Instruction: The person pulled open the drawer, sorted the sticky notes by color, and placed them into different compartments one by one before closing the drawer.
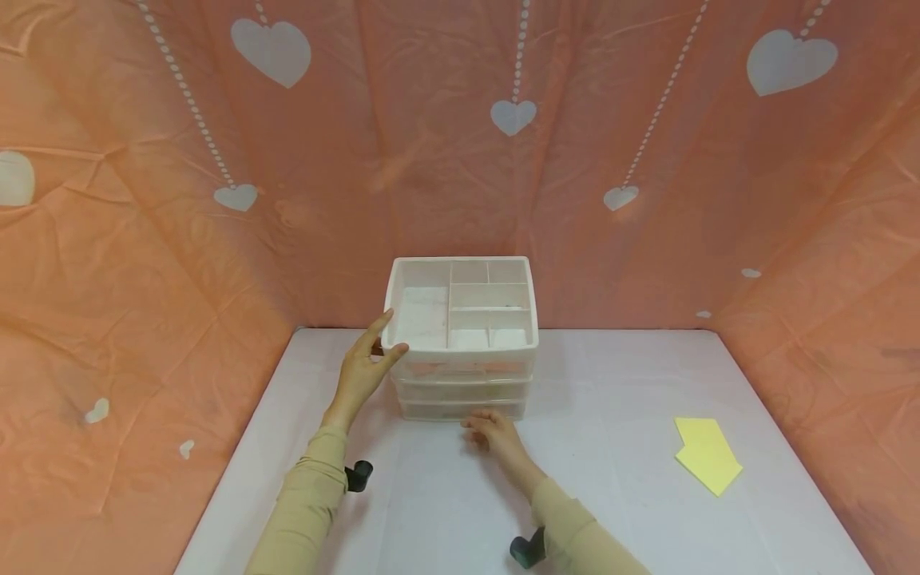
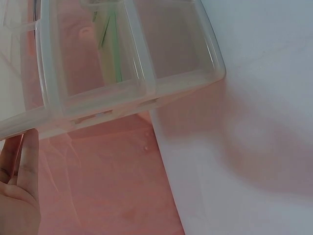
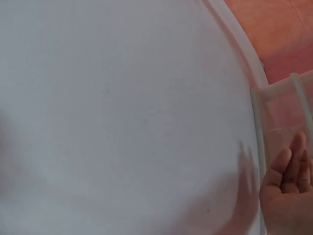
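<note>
A white plastic drawer organizer (image 1: 460, 343) stands at the back of the table, with a divided top tray and clear drawers below. My left hand (image 1: 362, 371) rests at its front left corner, thumb by the front rim and fingers along the side. The left wrist view shows the fingers of that left hand (image 2: 22, 181) straight under the rim. Something green-edged (image 2: 116, 46) shows through the middle drawer's side. My right hand (image 1: 496, 435), fingers loosely bent and holding nothing, is just in front of the bottom drawer (image 1: 431, 412); whether it touches is unclear.
Yellow paper notes (image 1: 707, 455) lie overlapping on the right of the white table (image 1: 611, 463). An orange cloth with white hearts (image 1: 460, 184) hangs behind and on both sides, close behind the organizer.
</note>
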A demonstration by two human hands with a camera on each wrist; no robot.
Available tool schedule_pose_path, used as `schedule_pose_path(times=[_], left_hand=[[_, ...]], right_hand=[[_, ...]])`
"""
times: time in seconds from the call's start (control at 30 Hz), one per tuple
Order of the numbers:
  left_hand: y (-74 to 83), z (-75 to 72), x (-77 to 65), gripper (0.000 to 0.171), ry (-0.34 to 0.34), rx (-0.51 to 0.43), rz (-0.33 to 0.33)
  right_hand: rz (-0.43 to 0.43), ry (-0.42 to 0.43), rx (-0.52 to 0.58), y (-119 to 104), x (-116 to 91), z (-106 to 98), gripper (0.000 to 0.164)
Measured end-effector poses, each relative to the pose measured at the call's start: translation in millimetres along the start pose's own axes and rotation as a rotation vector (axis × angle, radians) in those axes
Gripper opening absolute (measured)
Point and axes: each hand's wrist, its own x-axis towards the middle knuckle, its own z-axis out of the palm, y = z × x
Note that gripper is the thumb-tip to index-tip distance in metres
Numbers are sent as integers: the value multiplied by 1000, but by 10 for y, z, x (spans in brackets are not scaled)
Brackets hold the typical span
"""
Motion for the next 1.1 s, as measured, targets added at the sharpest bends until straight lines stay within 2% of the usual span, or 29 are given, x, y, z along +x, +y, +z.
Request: schedule_pose_path(times=[0.1, 0.4, 0.6, 0.7, 0.87, 1.03, 1.1], left_hand=[[7, -5, -4, 64, 6, 4, 0], [13, -11, -12, 65, -5, 0, -4], [20, -16, -11, 64, -10, -8, -15], [7, -9, -5, 64, -4, -8, -6], [-11, 0, 1, 64, -9, -12, 4], [-21, 1, 1, 63, -8, -11, 2], [-23, 1, 0, 64, -4, -5, 5]], right_hand=[[41, -18, 41, 53, -4, -5, 48], [136, -73, 266, 110, -18, -18, 56], [160, -102, 493, 103, 7, -4, 44], [176, -98, 563, 104, 14, 6, 44], [186, -115, 567, 131, 0, 7, 54], [204, -113, 556, 178, -16, 1, 39], [211, -120, 548, 179, -28, 3, 38]])
